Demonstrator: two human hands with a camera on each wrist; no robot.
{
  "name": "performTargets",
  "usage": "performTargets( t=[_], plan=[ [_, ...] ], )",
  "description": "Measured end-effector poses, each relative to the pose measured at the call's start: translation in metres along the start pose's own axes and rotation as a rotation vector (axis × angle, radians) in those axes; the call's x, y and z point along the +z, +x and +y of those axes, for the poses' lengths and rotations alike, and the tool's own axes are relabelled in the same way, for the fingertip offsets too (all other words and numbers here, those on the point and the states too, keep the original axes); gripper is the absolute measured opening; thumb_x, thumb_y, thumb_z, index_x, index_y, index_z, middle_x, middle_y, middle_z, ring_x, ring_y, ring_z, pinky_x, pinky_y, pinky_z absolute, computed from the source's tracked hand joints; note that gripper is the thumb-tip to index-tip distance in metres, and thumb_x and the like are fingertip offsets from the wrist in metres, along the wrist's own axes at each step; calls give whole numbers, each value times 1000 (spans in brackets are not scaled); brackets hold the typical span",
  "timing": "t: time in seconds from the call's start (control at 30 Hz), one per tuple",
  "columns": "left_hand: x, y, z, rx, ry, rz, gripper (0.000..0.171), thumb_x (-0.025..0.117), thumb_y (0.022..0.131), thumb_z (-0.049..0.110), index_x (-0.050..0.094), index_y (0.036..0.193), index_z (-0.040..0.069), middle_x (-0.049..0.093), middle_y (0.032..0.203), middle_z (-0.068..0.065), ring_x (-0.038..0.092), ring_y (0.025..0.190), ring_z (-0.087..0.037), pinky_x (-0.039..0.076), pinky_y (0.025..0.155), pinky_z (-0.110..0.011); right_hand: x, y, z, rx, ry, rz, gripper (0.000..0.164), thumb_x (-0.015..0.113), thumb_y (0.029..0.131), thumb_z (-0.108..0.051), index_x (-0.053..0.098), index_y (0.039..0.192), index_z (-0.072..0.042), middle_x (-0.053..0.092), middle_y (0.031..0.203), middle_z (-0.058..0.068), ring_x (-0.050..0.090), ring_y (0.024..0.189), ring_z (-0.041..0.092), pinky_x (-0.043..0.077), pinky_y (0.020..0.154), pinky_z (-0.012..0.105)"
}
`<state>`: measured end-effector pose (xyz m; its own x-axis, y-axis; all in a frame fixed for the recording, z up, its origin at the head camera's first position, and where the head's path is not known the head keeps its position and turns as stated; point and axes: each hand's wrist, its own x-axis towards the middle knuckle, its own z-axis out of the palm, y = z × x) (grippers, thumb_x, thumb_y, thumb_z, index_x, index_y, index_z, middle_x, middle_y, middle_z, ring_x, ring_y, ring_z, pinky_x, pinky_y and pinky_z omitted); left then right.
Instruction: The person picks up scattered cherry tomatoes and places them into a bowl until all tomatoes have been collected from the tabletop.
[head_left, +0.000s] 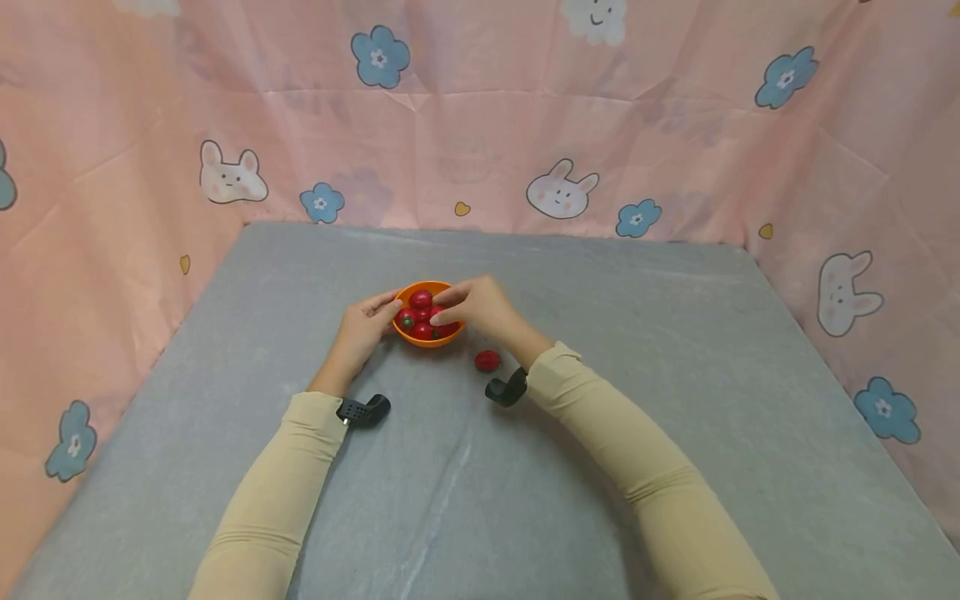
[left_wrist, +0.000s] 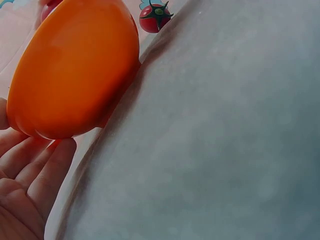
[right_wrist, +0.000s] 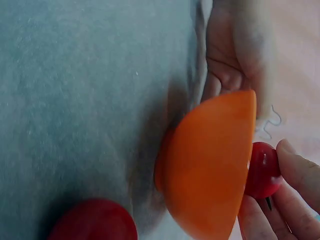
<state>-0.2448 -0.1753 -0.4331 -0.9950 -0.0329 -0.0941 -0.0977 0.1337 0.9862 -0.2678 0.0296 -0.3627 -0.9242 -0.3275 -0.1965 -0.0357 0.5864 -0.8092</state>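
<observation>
An orange bowl (head_left: pixel 427 343) with several red cherry tomatoes (head_left: pixel 421 299) in it stands on the table. My left hand (head_left: pixel 357 337) holds its left side, thumb at the rim and fingers against the outer wall; the left wrist view shows those fingertips touching the bowl (left_wrist: pixel 75 70) low down. Over the right part of the opening, my right hand (head_left: pixel 486 310) pinches a cherry tomato (right_wrist: pixel 263 170) between thumb and fingers at the rim. One loose cherry tomato (head_left: pixel 487 361) lies on the table, right of the bowl and below the right hand.
A grey cloth covers the table (head_left: pixel 600 333). Pink curtains (head_left: pixel 465 125) with rabbits and blue flowers hang along its back and sides. Each wrist wears a black camera mount, one on the left (head_left: pixel 365 410) and one on the right (head_left: pixel 507 389).
</observation>
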Motion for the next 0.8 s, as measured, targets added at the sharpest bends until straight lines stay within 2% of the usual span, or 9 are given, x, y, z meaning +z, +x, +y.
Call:
performTargets(
  t=[0.27, 0.57, 0.7, 0.8],
  plan=[
    [-1, 0, -1, 7, 6, -4, 44, 58, 101, 26, 57, 140, 5, 60, 139, -16, 63, 91, 2, 53, 76, -13, 14, 4, -4, 23, -74, -19, 35, 84, 80, -23, 77, 114, -16, 74, 119, 5, 55, 123, 23, 49, 106, 37],
    [-2, 0, -2, 0, 20, -15, 44, 58, 101, 29, 57, 140, 9, 60, 140, -13, 63, 99, -2, 53, 79, -13, 20, 5, -6, -11, -171, -46, 38, 83, 81, -22, 75, 117, -14, 74, 119, 5, 56, 124, 23, 49, 106, 35],
    [-2, 0, -2, 1, 15, -14, 44, 58, 101, 29, 57, 140, 8, 60, 140, -13, 63, 99, -1, 53, 78, -12, 21, 4, -8, -23, -183, -61, 39, 83, 81, -23, 75, 118, -13, 73, 120, 5, 55, 125, 23, 48, 107, 35],
    [-2, 0, -2, 1, 13, -9, 44, 58, 101, 28, 57, 140, 8, 60, 139, -13, 63, 98, 0, 53, 78, -12, 20, 4, -6, -27, -146, -60, 40, 83, 81, -24, 74, 119, -14, 73, 120, 4, 57, 123, 22, 49, 106, 35]
  ],
)
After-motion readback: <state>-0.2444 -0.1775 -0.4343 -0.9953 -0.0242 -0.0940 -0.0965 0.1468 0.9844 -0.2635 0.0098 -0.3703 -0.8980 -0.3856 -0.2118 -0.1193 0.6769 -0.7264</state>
